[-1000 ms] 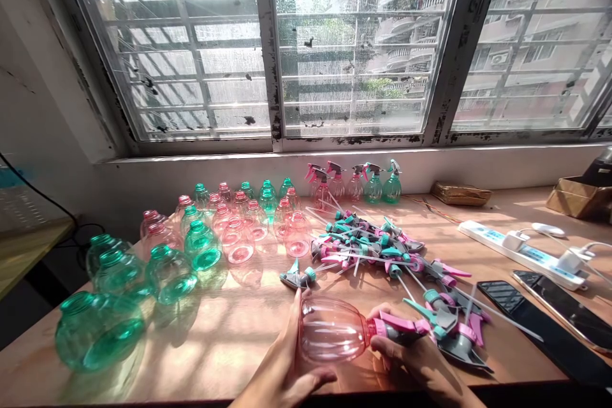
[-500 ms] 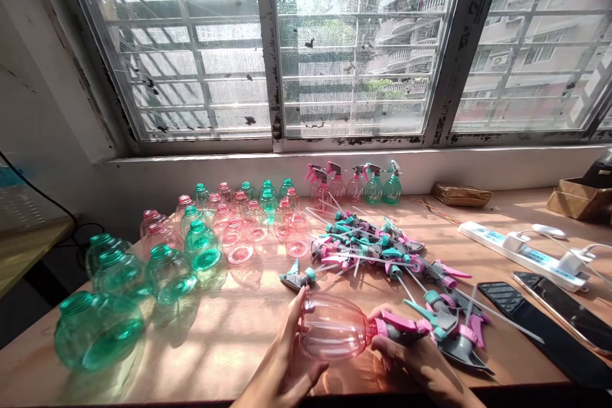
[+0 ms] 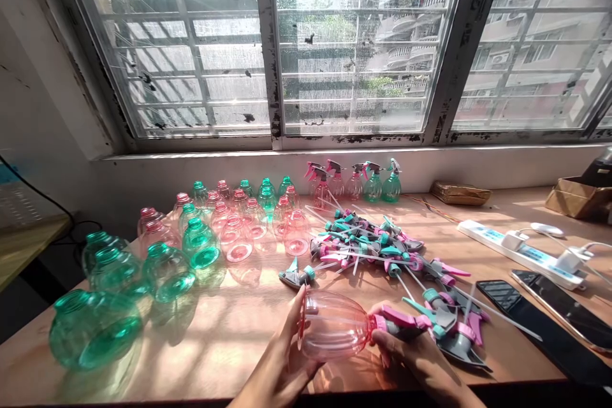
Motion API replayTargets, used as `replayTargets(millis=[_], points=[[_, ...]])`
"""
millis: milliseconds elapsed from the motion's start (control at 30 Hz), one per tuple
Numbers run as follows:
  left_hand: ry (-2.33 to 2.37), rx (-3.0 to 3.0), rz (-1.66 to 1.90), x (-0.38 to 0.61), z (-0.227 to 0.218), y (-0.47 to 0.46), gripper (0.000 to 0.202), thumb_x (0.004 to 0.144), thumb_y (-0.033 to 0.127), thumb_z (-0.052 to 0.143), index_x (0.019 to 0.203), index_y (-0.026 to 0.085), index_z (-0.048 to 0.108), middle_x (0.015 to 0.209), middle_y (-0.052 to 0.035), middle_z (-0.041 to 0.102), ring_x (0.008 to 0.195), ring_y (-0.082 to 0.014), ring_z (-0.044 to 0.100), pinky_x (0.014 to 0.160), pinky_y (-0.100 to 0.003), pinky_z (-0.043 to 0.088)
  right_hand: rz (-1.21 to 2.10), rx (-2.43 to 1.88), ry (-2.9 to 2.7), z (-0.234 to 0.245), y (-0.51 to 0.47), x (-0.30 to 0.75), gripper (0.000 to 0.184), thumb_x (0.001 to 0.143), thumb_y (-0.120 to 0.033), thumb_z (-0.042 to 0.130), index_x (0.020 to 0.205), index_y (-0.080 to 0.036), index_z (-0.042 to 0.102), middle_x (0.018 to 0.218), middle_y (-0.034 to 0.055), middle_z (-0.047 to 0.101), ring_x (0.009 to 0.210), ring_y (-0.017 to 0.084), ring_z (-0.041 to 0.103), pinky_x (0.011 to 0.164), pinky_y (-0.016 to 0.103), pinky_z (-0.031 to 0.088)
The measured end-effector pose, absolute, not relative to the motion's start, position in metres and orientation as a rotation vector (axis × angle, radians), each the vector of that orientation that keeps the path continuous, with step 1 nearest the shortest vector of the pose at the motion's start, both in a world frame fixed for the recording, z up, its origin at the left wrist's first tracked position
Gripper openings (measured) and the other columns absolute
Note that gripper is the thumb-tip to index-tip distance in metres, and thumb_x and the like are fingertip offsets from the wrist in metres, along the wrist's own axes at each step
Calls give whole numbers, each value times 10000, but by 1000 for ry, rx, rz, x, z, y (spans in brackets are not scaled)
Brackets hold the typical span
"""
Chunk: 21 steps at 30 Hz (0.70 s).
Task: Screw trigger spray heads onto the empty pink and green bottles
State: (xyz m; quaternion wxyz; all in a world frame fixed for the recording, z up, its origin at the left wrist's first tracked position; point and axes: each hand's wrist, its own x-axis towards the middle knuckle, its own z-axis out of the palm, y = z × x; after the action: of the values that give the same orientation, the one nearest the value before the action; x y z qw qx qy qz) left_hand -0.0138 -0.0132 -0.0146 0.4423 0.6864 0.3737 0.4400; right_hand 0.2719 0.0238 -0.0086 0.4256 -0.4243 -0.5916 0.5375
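A pink see-through spray bottle [image 3: 335, 325] lies sideways between my hands, over the front of the table. My left hand [image 3: 287, 347] is wrapped round its base end. At the neck, my right hand [image 3: 401, 347] grips the pink and grey spray head [image 3: 399, 322], which sits on the bottle mouth; whether it is fully screwed down I cannot tell. Just beyond the bottle lies a loose teal and grey spray head [image 3: 296, 275]. To the right, a heap of pink, teal and grey spray heads [image 3: 368, 242] with white tubes reaches close to my right hand.
Several open green bottles [image 3: 95, 331] and pink bottles [image 3: 236, 239] stand at the left. Bottles with spray heads [image 3: 373, 185] line the wall below the window. At the right lie a power strip [image 3: 521, 255], two phones [image 3: 545, 325] and a brown packet [image 3: 459, 193].
My left thumb and fingers have shifted round the bottle's base, and my right fingers have moved slightly at the collar. The bottle stays in nearly the same place.
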Motion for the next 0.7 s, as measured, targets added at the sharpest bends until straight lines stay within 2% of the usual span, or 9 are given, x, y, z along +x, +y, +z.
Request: replayTargets(millis=[100,233,433,567,700], points=[[959,1742,1065,-16,-19,-13,985,1001,513,686,1702,411,1,1699,-122,397,1391,-357,583,1229,-535,423,1298,-1052,-1520,-8,25,272,446,821,-678,799,826,-245,691,628,-43,603,552,175,512,574,324,419],[1023,1735,1032,-21,-26,-13,1017,947,536,747,1705,403,82,1693,-113,396,1472,-402,482,1263,-547,374,1272,-1046,-1536,-5,24,271,421,826,-647,817,871,-240,719,603,-51,606,532,167,501,592,322,422],[931,1591,1065,-14,-17,-13,1033,960,518,745,1713,358,55,1704,-138,374,1440,-381,538,1197,-497,474,1343,-1091,-1449,-2,20,270,472,811,-664,810,726,-207,727,578,-27,600,585,195,539,624,336,424],[895,1533,1042,-12,-14,-15,1002,980,532,714,1705,398,37,1671,-124,433,1466,-365,523,1168,-463,508,1361,-1077,-1442,0,20,270,446,821,-645,805,749,-212,724,593,-34,599,590,190,523,625,342,398],[897,1549,1062,-15,-19,-16,1054,932,511,783,1688,473,50,1757,-86,266,1478,-392,489,1064,-456,599,1333,-1027,-1468,0,22,270,374,831,-580,823,842,-229,693,591,-56,601,595,192,520,653,352,365]])
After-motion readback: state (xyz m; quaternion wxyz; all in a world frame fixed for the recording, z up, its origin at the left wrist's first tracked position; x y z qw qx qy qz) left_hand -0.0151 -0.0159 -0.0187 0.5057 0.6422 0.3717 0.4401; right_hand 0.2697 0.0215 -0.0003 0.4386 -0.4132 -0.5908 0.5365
